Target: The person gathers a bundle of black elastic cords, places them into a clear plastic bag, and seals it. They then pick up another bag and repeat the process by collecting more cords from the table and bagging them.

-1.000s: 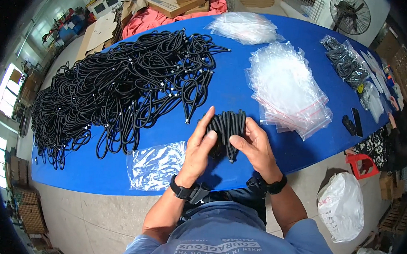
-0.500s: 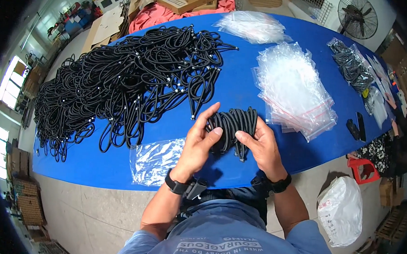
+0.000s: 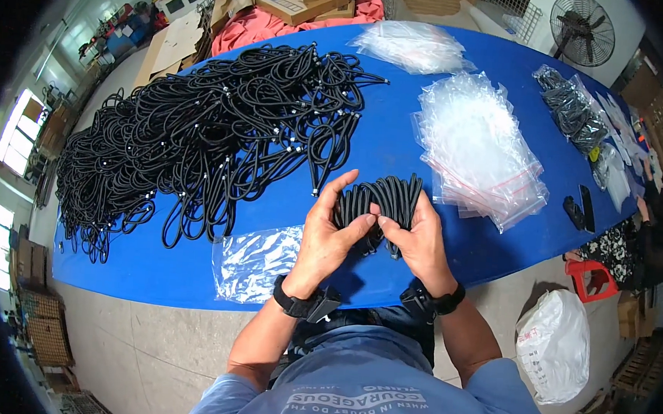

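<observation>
Between my two hands is a bundle of black elastic cord loops (image 3: 381, 201), held above the near part of the blue table (image 3: 382, 127). My left hand (image 3: 330, 233) closes on the bundle's left end, thumb pressed on its near side and index finger reaching up along it. Gripping the right end, my right hand (image 3: 420, 239) has its thumb close to the left thumb. The fingers behind the bundle are mostly hidden. A flat clear plastic bag (image 3: 256, 265) lies on the table beside my left wrist.
A large heap of black cords (image 3: 192, 130) covers the table's left. Clear zip bags (image 3: 479, 144) are stacked at right, with another bag pile (image 3: 413, 46) behind. Filled bags (image 3: 569, 108) and a dark phone (image 3: 587, 207) lie far right. Another person (image 3: 652, 242) is at the right edge.
My thumbs have come together at the middle of the bundle, where they were apart before. The cord strands now fan out more at the top.
</observation>
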The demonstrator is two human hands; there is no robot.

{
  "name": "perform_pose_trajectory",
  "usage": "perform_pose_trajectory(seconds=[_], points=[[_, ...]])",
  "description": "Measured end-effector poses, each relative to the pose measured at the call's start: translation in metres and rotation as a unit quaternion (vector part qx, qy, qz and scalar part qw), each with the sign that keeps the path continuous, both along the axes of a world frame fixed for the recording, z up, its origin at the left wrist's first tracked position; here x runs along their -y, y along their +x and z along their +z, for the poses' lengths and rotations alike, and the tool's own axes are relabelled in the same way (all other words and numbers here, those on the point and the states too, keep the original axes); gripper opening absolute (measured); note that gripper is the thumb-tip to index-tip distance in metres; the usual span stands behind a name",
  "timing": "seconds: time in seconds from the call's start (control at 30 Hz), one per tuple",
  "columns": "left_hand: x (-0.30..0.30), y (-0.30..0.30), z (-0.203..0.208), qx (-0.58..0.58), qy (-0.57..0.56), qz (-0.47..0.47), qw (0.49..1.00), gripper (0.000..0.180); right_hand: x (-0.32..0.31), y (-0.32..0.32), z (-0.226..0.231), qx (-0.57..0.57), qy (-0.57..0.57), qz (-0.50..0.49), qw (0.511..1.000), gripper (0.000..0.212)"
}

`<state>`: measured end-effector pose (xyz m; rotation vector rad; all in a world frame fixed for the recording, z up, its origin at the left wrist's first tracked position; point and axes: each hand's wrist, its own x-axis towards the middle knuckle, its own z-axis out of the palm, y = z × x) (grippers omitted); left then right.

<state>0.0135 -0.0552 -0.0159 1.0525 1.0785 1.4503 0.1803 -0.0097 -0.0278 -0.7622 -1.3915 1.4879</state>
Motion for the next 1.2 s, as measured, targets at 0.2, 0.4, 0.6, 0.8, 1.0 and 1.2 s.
perform_pose_trajectory(seconds=[0.2,0.4,0.6,0.8,1.0,1.2], points=[[0.017,-0.006,0.013,0.089,-0.018,-0.013,0.996,0.058,-0.005,0.001,-0.004,-0.075,-0.032,-0.033,0.996,0.037],[0.022,-0.026,0.035,0.103,0.014,0.024,0.994,0.053,-0.009,0.006,-0.006,-0.070,-0.023,-0.028,0.997,0.036],[-0.021,-0.015,0.007,0.183,0.001,0.029,0.983,0.050,-0.004,-0.003,-0.004,-0.079,-0.025,-0.018,0.996,0.038],[-0.023,0.002,-0.010,0.249,-0.006,-0.011,0.968,0.058,-0.009,0.002,-0.005,-0.053,-0.001,0.008,0.999,0.039],[-0.025,-0.005,-0.002,0.248,0.018,-0.030,0.968,0.061,-0.014,0.004,-0.003,-0.070,0.017,-0.002,0.997,0.042],[-0.024,-0.004,-0.020,0.251,0.009,-0.027,0.968,0.062,-0.013,0.002,-0.010,-0.069,0.029,-0.011,0.997,0.043]])
